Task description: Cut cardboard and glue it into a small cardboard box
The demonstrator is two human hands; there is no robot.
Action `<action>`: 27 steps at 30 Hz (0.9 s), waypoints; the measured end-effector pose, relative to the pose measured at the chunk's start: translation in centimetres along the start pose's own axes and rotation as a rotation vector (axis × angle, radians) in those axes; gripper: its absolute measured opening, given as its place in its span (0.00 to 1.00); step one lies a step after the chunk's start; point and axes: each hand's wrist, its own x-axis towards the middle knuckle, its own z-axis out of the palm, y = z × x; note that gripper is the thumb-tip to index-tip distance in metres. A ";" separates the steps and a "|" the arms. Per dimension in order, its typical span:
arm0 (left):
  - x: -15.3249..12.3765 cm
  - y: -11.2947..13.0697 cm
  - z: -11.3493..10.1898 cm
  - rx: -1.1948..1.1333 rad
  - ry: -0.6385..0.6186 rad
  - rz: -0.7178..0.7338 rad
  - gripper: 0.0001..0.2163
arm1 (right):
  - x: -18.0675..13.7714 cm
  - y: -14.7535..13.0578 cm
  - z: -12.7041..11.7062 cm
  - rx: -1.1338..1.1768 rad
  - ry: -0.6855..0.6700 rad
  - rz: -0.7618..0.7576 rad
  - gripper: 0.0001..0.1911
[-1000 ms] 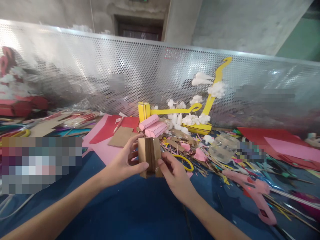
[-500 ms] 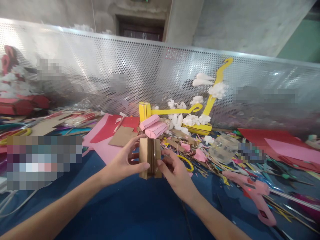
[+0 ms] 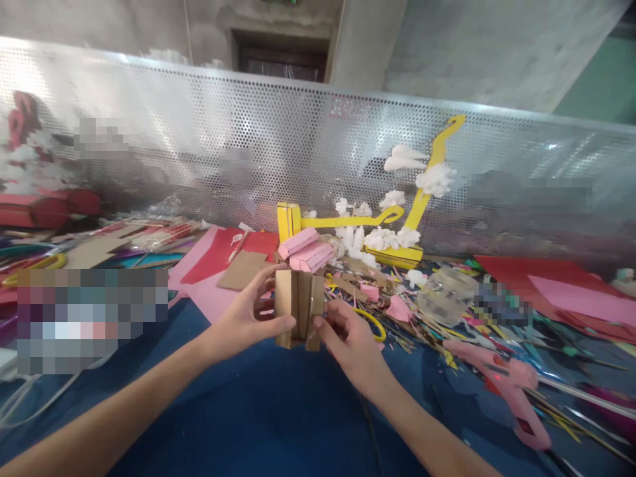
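Note:
A small folded cardboard box (image 3: 284,301) with an opening along its front is held upright above the blue tabletop. My left hand (image 3: 261,315) grips its left side, thumb across the front and fingers behind. On the other side, my right hand (image 3: 342,328) pinches the right-hand flap between thumb and fingers. A shiny strip, perhaps glue or tape, shows on that flap. Just behind the box lie pink paper-covered blocks (image 3: 308,255). Yellow scissor handles (image 3: 373,324) are partly hidden behind my right hand.
A pink glue gun (image 3: 511,377) lies at the right. Yellow paper models with white tufts (image 3: 432,182) stand by the perforated metal panel (image 3: 199,119). Paper and cardboard scraps (image 3: 352,288) are heaped mid-table; red and pink sheets (image 3: 213,265) lie left of them.
The cardboard box has turned slightly, and its front opening looks wider. Its right flap has shifted a little to the right with my right hand. Both hands keep their hold.

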 end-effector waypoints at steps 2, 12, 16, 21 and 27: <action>0.1 0.0 -0.1 -0.010 0.013 -0.009 0.35 | 0.1 0.1 -0.1 0.012 0.020 -0.004 0.15; 0.0 0.1 0.1 -0.109 0.061 -0.143 0.33 | 0.2 -0.4 -0.9 0.260 0.194 -0.080 0.15; 0.0 0.2 0.3 -0.093 0.050 -0.164 0.30 | 0.2 -0.2 -0.7 0.263 0.176 -0.034 0.15; 0.1 -0.5 0.3 -0.030 0.053 -0.150 0.32 | 0.3 -0.4 -0.3 0.252 0.124 0.037 0.20; 0.1 -0.7 0.8 -0.020 -0.026 -0.086 0.32 | 0.2 -1.0 -0.2 0.239 0.011 0.122 0.17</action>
